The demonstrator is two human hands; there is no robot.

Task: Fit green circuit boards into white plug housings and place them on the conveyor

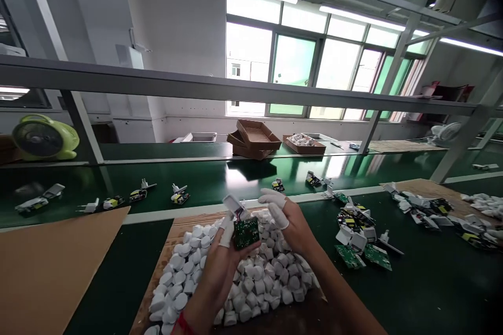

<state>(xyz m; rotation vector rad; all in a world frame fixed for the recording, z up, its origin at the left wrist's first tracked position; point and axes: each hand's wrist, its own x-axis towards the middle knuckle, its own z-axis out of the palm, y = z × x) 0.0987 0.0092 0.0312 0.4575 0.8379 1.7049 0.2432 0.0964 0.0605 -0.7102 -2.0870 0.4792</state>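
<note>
My left hand (pixel 220 261), with white finger cots, holds a small green circuit board (pixel 245 232) whose wires lead up to a white plug piece (pixel 232 204). My right hand (pixel 285 220), also in finger cots, sits just right of the board with fingers curled toward it; whether it touches the board I cannot tell. Both hands hover over a heap of several white plastic shells (pixel 236 277) on a brown cardboard sheet (pixel 178 230).
Loose boards and white plug parts (pixel 359 235) lie to the right on the green bench. More assemblies (pixel 179 196) lie on the green conveyor belt. Cardboard (pixel 47 267) is at left, a green fan (pixel 45 138) far left, brown boxes (pixel 255 138) behind, a metal rail overhead.
</note>
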